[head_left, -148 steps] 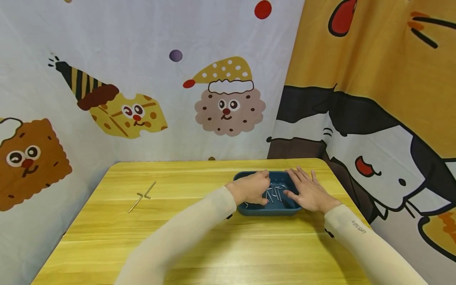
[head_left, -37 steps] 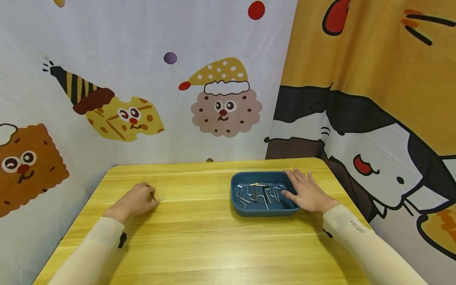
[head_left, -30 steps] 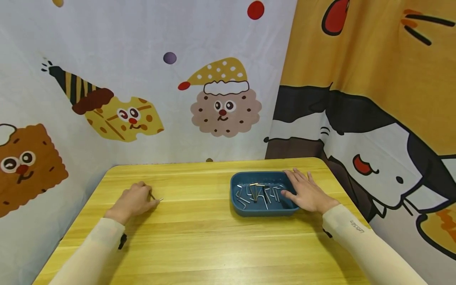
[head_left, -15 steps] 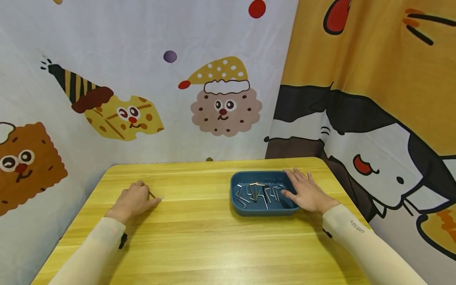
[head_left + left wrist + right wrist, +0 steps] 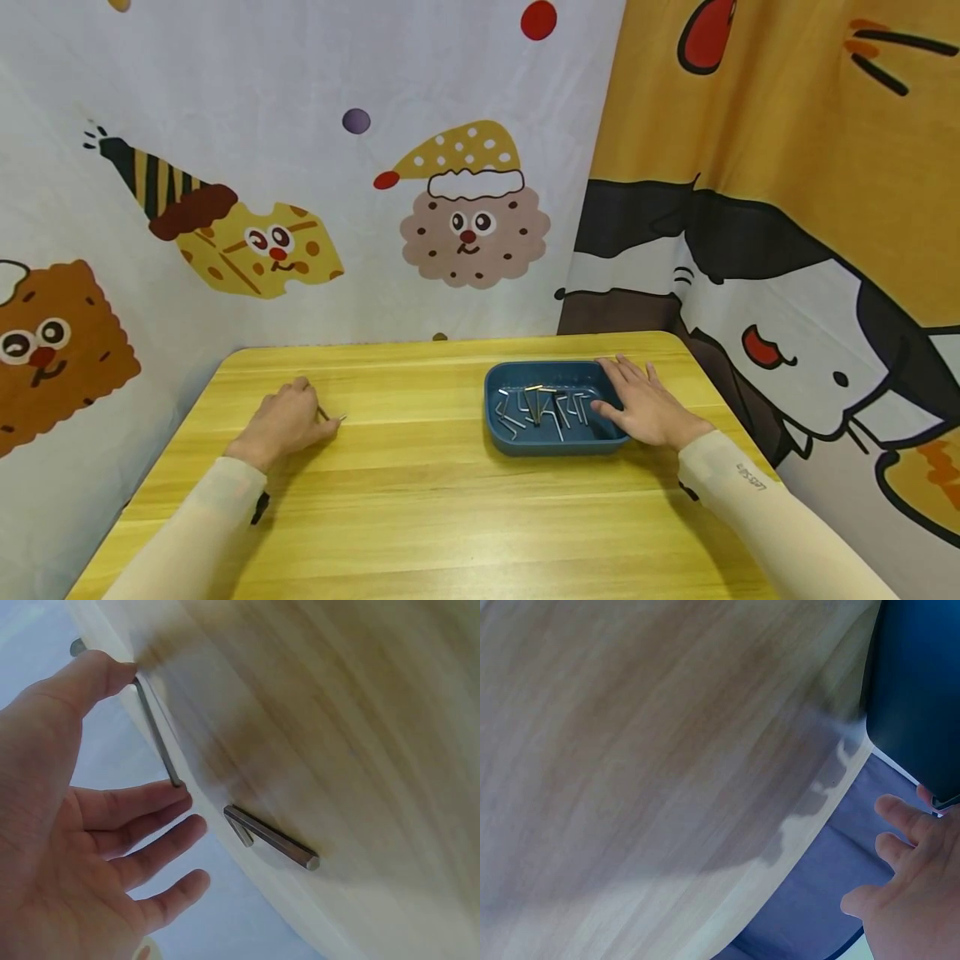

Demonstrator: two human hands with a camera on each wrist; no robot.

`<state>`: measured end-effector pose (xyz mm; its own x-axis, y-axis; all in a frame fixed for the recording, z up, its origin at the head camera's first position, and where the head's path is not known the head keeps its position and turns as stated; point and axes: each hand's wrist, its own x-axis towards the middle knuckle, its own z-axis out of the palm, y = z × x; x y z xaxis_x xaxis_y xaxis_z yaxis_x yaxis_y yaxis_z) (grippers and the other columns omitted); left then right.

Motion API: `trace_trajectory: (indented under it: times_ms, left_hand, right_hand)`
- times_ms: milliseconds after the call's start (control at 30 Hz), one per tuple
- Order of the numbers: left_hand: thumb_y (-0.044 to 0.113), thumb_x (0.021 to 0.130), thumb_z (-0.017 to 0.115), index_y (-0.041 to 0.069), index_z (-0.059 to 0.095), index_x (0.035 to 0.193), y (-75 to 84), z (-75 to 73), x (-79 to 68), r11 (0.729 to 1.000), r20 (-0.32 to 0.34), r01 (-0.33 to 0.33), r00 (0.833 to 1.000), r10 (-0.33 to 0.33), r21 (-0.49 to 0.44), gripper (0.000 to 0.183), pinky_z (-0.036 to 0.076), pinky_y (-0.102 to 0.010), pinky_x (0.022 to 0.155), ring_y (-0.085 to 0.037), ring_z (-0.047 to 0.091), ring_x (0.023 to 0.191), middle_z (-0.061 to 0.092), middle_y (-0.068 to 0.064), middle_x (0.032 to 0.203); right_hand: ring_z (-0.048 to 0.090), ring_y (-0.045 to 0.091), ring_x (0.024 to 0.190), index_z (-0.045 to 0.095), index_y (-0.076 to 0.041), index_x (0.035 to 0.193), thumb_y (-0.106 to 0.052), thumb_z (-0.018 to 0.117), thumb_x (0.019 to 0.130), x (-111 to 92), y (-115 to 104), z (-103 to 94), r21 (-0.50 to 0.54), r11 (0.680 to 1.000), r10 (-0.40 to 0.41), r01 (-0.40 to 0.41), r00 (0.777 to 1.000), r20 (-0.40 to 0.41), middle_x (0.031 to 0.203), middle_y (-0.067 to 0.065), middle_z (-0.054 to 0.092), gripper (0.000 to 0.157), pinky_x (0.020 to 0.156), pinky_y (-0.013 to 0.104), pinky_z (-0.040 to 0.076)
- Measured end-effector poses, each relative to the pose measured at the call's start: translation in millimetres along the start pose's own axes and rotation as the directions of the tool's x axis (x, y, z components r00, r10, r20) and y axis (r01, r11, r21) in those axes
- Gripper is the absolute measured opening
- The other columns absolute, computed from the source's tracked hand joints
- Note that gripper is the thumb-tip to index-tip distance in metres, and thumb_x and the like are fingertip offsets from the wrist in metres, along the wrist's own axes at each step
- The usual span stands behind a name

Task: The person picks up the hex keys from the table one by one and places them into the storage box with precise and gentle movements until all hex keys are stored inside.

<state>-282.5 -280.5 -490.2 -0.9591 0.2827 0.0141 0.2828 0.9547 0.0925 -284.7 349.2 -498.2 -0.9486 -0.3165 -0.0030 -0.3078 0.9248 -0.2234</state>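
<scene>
My left hand is low over the left part of the table, pinching an L-shaped hex key between thumb and fingertips. Its other fingers are spread apart in the left wrist view. Beside them a second, thicker hex key lies on the wood. The blue bin stands right of the table's middle, with several hex keys of silver, brass and dark tone loose on its floor. Along the bin's right rim rests my right hand, fingers extended; the right wrist view shows its fingertips against the bin's outer wall.
The yellow wood-grain table runs back to a cartoon-printed curtain directly behind its far edge. Another curtain, orange and black-and-white, hangs along the right side.
My left hand has moved from inside the bin to the two hex keys on the left of the table, gripping one. In the last second it shifts only slightly. My right hand stays on the rim.
</scene>
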Motion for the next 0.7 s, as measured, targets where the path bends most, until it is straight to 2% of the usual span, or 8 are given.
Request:
trace_trajectory:
  times_ms: [133, 367, 533, 700]
  left_hand:
    - [0.053, 0.107, 0.081, -0.003, 0.077, 0.097, 4.4, 2.5, 0.0, 0.998, -0.067, -0.044, 0.997, 0.046, 0.04, 0.057, 0.065, -0.076, 0.093, -0.047, 0.076, 0.1, 0.073, -0.032, 0.126]
    - [0.055, 0.105, 0.083, -0.013, 0.077, 0.12, 14.7, 3.9, 2.9, 0.992, -0.156, -0.096, 0.982, 0.108, 0.083, 0.07, 0.059, -0.078, 0.11, -0.053, 0.076, 0.117, 0.073, -0.031, 0.135]
    - [0.054, 0.104, 0.085, -0.009, 0.078, 0.12, 24.6, 0.5, 4.4, 0.989, -0.216, -0.125, 0.967, 0.139, 0.08, 0.066, 0.053, -0.081, 0.12, -0.057, 0.073, 0.129, 0.072, -0.031, 0.144]
    - [0.052, 0.101, 0.088, -0.007, 0.077, 0.12, 36.9, -1.0, 5.0, 0.985, -0.26, -0.156, 0.951, 0.169, 0.071, 0.063, 0.05, -0.082, 0.124, -0.054, 0.072, 0.134, 0.071, -0.03, 0.148]
  right_hand:
    - [0.022, 0.056, 0.179, 0.027, -0.007, 0.185, -0.059, 0.059, 0.118, 0, 0, 0.6, 0.001, 1.0, -0.001, 0.001, 1.0, -0.006, 0.189, 0.03, 0.031, 0.09, 0.141, 0.086, 0.008]
    - [0.022, 0.056, 0.179, 0.027, -0.008, 0.185, -0.059, 0.058, 0.118, -1, 1, 2.1, 0.003, 1.0, -0.004, 0.004, 1.0, -0.01, 0.189, 0.03, 0.031, 0.089, 0.14, 0.087, 0.008]
    - [0.022, 0.056, 0.179, 0.028, -0.007, 0.185, -0.06, 0.059, 0.118, -2, 1, 1.9, 0.012, 1.0, -0.002, 0.003, 1.0, -0.013, 0.189, 0.03, 0.031, 0.091, 0.14, 0.087, 0.008]
    - [0.022, 0.056, 0.179, 0.028, -0.007, 0.185, -0.06, 0.059, 0.118, -1, 1, 1.4, 0.007, 1.0, -0.007, 0.007, 1.0, -0.015, 0.189, 0.03, 0.032, 0.091, 0.14, 0.087, 0.008]
